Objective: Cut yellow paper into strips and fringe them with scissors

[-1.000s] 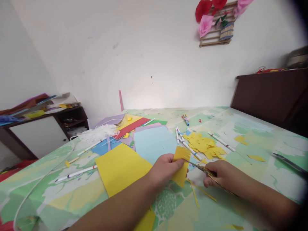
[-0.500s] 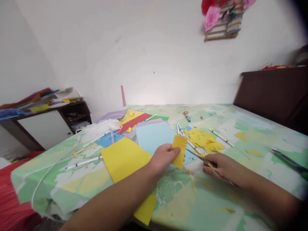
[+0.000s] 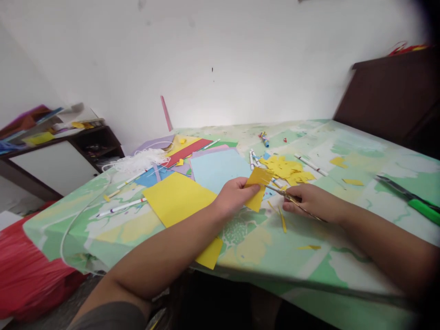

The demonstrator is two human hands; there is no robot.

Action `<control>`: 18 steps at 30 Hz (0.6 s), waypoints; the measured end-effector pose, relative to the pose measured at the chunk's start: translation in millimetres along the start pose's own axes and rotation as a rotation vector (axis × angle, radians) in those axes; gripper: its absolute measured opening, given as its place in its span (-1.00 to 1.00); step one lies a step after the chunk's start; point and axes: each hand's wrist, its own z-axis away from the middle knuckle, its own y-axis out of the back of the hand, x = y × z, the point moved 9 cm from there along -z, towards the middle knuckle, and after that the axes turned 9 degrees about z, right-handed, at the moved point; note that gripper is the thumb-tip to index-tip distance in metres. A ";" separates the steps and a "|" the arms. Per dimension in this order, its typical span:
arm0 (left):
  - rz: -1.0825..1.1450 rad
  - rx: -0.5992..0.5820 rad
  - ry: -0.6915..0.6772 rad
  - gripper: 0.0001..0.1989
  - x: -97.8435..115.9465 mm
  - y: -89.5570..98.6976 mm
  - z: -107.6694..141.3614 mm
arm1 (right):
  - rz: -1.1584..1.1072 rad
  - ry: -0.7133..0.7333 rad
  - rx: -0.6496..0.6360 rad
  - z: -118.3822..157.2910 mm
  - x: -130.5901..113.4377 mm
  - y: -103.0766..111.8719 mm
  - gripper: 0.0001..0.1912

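My left hand (image 3: 235, 197) pinches a small yellow paper piece (image 3: 256, 195) between thumb and fingers; its upper right edge is cut into a fringe. My right hand (image 3: 311, 201) is closed around the handles of gold-coloured scissors (image 3: 292, 198), whose blades reach the paper's right edge. Just behind the scissors lies a heap of yellow paper scraps (image 3: 287, 169). Thin yellow strips (image 3: 282, 220) rest on the cloth below the blades. Partly under my left forearm is a large yellow sheet (image 3: 182, 199), beside a light blue sheet (image 3: 220, 167).
A green-handled knife or cutter (image 3: 409, 197) lies at the right. White markers (image 3: 311, 165) are scattered about. White string (image 3: 140, 160) is heaped at the left near coloured papers and a red strip (image 3: 189, 152). A red plastic bag (image 3: 34, 270) sits below the table's left edge.
My view has tilted down, so the table's front edge shows now. Both hands keep their grip on the paper and scissors, and the fringe on the upper edge looks longer.
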 end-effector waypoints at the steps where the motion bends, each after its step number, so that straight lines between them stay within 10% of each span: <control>1: -0.002 0.003 -0.006 -0.77 0.4 0.3 -0.1 | 0.000 -0.007 0.004 -0.2 0.8 0.0 -0.52; 18: 0.177 0.160 0.050 -0.89 -4.5 12.8 -3.2 | -0.126 -0.017 0.059 0.8 8.6 4.5 -0.51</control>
